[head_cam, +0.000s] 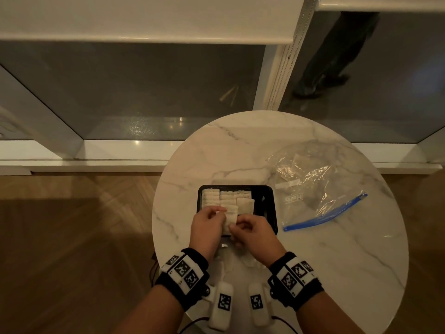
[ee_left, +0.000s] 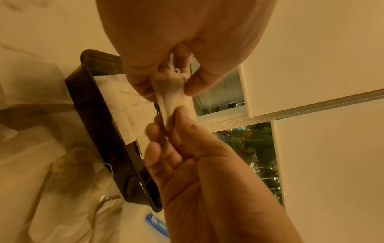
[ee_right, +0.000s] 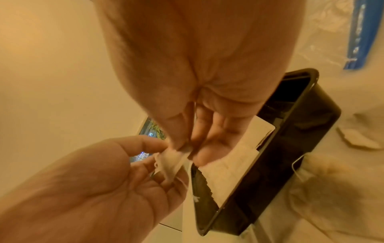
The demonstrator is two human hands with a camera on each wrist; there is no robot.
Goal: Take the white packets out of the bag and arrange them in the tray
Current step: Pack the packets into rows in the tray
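Note:
A black tray [head_cam: 271, 208] sits mid-table with several white packets [head_cam: 227, 200] laid in rows in its left part. Over the tray's near edge, one white packet [head_cam: 230, 220] is held between both hands. My left hand [head_cam: 220, 211] pinches its left end with thumb and fingers, and my right hand [head_cam: 234, 227] pinches its near right end. The left wrist view shows the packet [ee_left: 172, 93] stretched between the two pinches above the tray [ee_left: 97, 131]. In the right wrist view the packet [ee_right: 170, 162] is crumpled at the fingertips. The clear zip bag [head_cam: 313, 186] lies flat to the right.
The round marble table [head_cam: 337, 261] ends close behind the wrists, with wooden floor to the left. More loose packets [head_cam: 243, 261] lie on the table between my wrists. The bag's blue zipper [head_cam: 325, 213] points toward the tray. A window sill runs behind the table.

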